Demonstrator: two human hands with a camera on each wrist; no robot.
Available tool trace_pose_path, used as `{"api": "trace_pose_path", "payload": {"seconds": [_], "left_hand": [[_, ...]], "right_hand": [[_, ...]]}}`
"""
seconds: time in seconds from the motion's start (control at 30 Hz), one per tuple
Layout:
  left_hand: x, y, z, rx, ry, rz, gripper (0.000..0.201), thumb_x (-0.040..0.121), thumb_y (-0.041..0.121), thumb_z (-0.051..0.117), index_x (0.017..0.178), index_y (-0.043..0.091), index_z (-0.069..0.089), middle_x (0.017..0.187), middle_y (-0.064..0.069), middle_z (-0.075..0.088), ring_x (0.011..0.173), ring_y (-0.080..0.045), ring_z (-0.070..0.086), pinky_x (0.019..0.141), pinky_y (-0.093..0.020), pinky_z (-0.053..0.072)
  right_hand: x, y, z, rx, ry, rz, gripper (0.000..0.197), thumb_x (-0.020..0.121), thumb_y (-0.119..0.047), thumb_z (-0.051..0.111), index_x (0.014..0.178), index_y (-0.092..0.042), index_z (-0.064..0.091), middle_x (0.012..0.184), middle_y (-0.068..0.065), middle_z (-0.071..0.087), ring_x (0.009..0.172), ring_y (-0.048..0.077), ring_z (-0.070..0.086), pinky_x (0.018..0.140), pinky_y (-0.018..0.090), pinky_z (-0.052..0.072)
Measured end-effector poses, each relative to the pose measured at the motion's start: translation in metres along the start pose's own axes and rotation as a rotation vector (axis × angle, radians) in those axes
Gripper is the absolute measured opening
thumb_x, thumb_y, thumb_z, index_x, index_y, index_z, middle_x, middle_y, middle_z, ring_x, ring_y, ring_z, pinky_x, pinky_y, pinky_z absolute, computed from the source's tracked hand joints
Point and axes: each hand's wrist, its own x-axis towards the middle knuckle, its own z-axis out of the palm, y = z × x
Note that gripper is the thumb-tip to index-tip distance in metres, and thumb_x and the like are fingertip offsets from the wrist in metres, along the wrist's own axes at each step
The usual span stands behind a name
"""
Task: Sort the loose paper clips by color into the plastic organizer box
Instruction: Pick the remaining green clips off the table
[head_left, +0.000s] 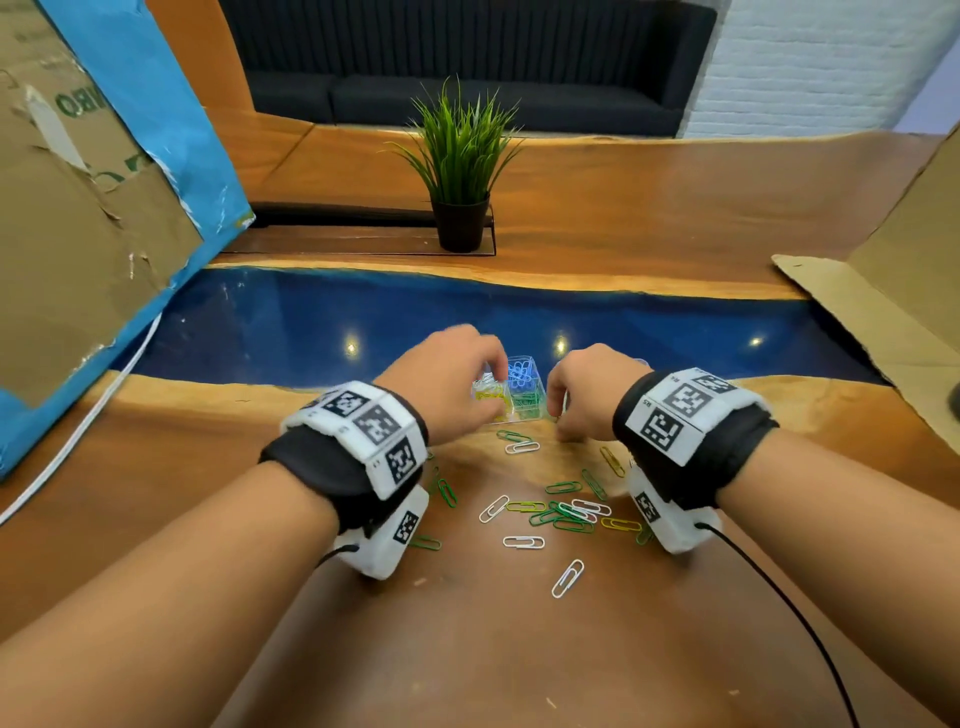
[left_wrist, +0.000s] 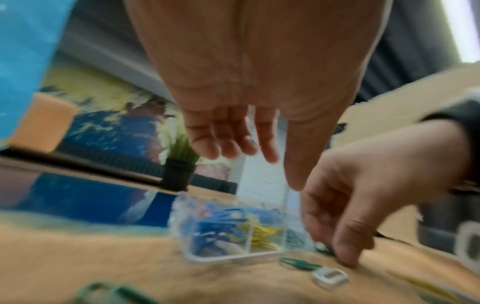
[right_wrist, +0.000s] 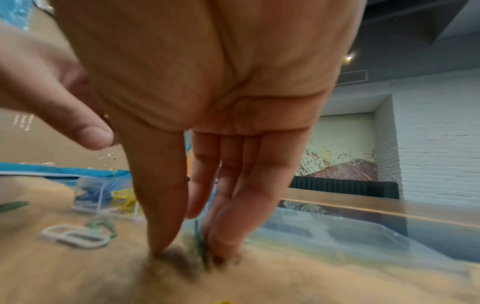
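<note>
The clear plastic organizer box stands at the edge of the blue resin strip, with blue, yellow and green clips in separate compartments. My left hand hovers over it, fingers relaxed and holding nothing. My right hand is just right of the box, with thumb and straight fingertips down on the wood. A green paper clip stands on edge against those fingers, apart from the thumb. A white clip and another green clip lie in front of the box.
Several loose green, white and yellow clips lie scattered between my wrists, one white clip nearer me. A potted plant stands behind. Cardboard panels flank the table. A white cable runs along the left.
</note>
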Motion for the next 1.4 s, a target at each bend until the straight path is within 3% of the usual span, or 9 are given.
{"api": "trace_pose_path", "payload": {"seconds": [0.1,0.23,0.33,0.67,0.8,1.03,1.13,1.27,1.4], "left_hand": [[0.001,0.017,0.006,0.181,-0.149,0.003,0.012,0.083,0.025,0.053,0.083,0.036,0.058,0.081,0.01,0.051,0.093,-0.019,0.059,0.068,-0.031,0.043],[0.006,0.027,0.015,0.378,-0.24,0.027,0.025,0.09,0.025,0.052,0.111,0.031,0.063,0.113,0.0,0.059,0.105,-0.023,0.059,0.071,-0.029,0.041],[0.008,0.03,0.017,0.426,-0.28,0.001,0.03,0.091,0.028,0.053,0.121,0.029,0.059,0.122,-0.003,0.057,0.11,-0.025,0.059,0.08,-0.035,0.048],[0.012,0.035,0.019,0.395,-0.318,-0.022,0.017,0.086,0.02,0.055,0.097,0.016,0.068,0.098,-0.003,0.065,0.093,-0.025,0.064,0.079,-0.039,0.056],[0.01,0.035,0.018,0.361,-0.313,0.008,0.016,0.084,0.022,0.055,0.09,0.013,0.067,0.088,-0.003,0.062,0.087,-0.024,0.064,0.076,-0.037,0.057],[-0.001,0.022,0.005,-0.247,-0.223,-0.176,0.02,0.077,0.018,0.062,0.064,0.016,0.046,0.06,0.001,0.064,0.045,-0.009,0.059,0.049,-0.016,0.044],[-0.008,0.013,0.002,-0.621,-0.222,-0.258,0.025,0.08,0.003,0.06,0.063,0.012,0.043,0.068,-0.014,0.065,0.054,-0.016,0.068,0.061,-0.027,0.055],[-0.015,0.0,-0.001,-0.901,-0.187,-0.269,0.032,0.08,-0.009,0.062,0.061,0.009,0.044,0.067,-0.016,0.063,0.058,-0.017,0.068,0.053,-0.02,0.056],[-0.024,-0.013,-0.006,-1.098,-0.164,-0.334,0.022,0.081,-0.01,0.064,0.076,0.006,0.05,0.065,-0.015,0.066,0.052,-0.014,0.068,0.048,-0.018,0.055]], "right_hand": [[0.002,-0.003,0.003,0.01,0.023,0.022,0.012,0.082,-0.016,0.064,0.093,-0.021,0.066,0.098,0.0,0.064,0.091,0.019,0.063,0.063,0.026,0.043],[-0.004,0.007,0.004,0.033,-0.005,0.018,0.017,0.082,-0.014,0.06,0.095,-0.024,0.06,0.088,-0.006,0.053,0.086,0.016,0.055,0.053,0.02,0.035],[-0.009,0.014,0.006,0.037,-0.027,0.01,0.022,0.082,-0.018,0.059,0.103,-0.025,0.063,0.085,-0.008,0.052,0.091,0.016,0.055,0.07,0.022,0.043],[-0.004,0.014,0.006,0.078,0.009,-0.007,0.015,0.081,-0.013,0.063,0.089,-0.025,0.068,0.077,-0.012,0.052,0.085,0.015,0.057,0.065,0.022,0.044],[-0.003,0.018,-0.001,0.039,0.055,0.032,0.028,0.082,-0.005,0.053,0.092,-0.029,0.066,0.097,-0.003,0.061,0.094,0.02,0.059,0.089,0.037,0.05],[-0.008,0.014,0.001,-0.039,-0.019,-0.001,0.027,0.086,-0.011,0.057,0.108,-0.022,0.067,0.106,-0.001,0.064,0.101,0.02,0.062,0.087,0.032,0.053],[-0.007,0.012,0.003,-0.052,-0.01,0.0,0.025,0.087,-0.013,0.055,0.11,-0.018,0.064,0.109,0.003,0.066,0.101,0.021,0.062,0.089,0.035,0.052],[-0.008,0.013,0.001,-0.046,0.007,0.009,0.022,0.086,-0.012,0.053,0.105,-0.017,0.064,0.103,0.002,0.067,0.096,0.022,0.063,0.087,0.037,0.053],[-0.009,0.013,0.0,-0.009,-0.05,-0.003,0.021,0.085,-0.008,0.055,0.095,-0.021,0.068,0.083,-0.008,0.058,0.086,0.015,0.059,0.072,0.025,0.049]]}}
